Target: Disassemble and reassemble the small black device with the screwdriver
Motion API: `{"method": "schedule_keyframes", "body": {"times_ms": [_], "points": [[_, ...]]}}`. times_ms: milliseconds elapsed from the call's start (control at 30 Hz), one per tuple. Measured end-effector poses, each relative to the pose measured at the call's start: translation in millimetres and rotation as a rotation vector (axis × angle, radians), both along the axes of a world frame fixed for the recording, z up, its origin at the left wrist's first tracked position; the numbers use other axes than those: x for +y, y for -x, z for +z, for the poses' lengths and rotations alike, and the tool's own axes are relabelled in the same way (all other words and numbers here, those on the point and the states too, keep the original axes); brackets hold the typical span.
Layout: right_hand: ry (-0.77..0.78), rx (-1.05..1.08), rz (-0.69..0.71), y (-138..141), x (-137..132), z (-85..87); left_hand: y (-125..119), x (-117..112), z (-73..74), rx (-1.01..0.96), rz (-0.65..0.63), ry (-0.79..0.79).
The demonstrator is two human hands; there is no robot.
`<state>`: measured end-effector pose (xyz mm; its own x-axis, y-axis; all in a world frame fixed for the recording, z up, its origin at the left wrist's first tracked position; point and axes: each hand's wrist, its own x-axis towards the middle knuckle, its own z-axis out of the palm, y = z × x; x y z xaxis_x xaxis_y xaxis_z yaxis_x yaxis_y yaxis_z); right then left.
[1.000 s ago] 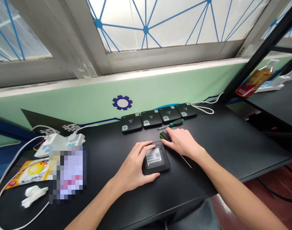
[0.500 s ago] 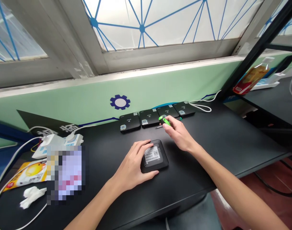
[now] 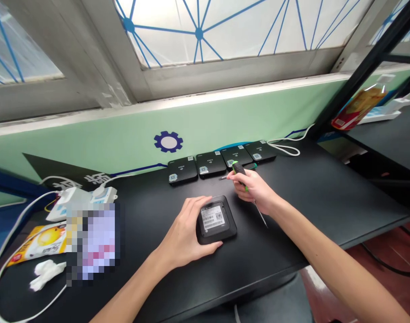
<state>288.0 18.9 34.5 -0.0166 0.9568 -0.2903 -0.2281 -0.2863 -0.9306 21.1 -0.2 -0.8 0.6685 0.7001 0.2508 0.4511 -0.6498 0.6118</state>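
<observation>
Head view: right hand [image 3: 253, 188] pinches green-handled screwdriver [image 3: 238, 168], shaft angled down past wrist; left hand [image 3: 184, 226] spread, clamping black square device [image 3: 216, 220] on bench [image 3: 309, 197].

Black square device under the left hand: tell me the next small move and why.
Probably turn the screwdriver in the right hand so its tip comes over to the black square device. Its shaft points away to the right of the device, while the left hand holds the device, label side up. No screws show from here.
</observation>
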Motion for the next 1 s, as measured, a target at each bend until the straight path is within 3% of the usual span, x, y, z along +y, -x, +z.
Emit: {"method": "schedule_keyframes", "body": {"times_ms": [167,433,667,833,1000], "points": [[0.006,-0.071,-0.018,4,-3,1.9,-1,-1,2.6,-0.124,0.011,-0.151],[0.043,-0.027,0.205,9,-8,1.4,-1,-1,4.8,-0.184,0.036,-0.23],[-0.062,0.026,-0.049,7,-3,-6.1,1,-1,-0.9,-0.157,0.0,-0.148],[-0.333,0.051,-0.298,-3,1,2.6,2,-1,-2.1,-0.096,0.012,-0.031],[-0.462,-0.069,-0.286,-1,-8,8.7,1,0,-4.8,-0.058,0.006,0.032]]}}
